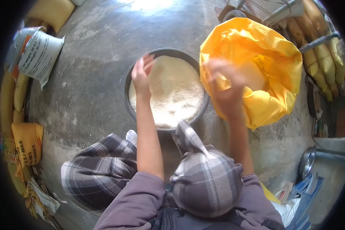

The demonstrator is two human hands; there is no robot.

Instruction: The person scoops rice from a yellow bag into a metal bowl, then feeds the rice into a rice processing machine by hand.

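A round dark basin (pixel 128 106) sits on the floor in front of me, filled with pale grain (pixel 176 88) that looks like rice. Over the basin's left rim is my left hand (pixel 142 73), its fingers loosely bent and apart, with nothing visible in them. My right hand (pixel 228 86) is raised at the near left edge of an open yellow sack (pixel 283 96). Motion smears its fingers, so I cannot make out whether they hold anything. Inside the sack, some pale contents (pixel 251 74) show.
My legs in plaid trousers (pixel 207 184) are bent close to the basin. At the left stand a white printed sack (pixel 41 55) and an orange sack (pixel 28 143). Corn cobs (pixel 322 57) hang or lie at the upper right, above a metal bowl (pixel 307 161).
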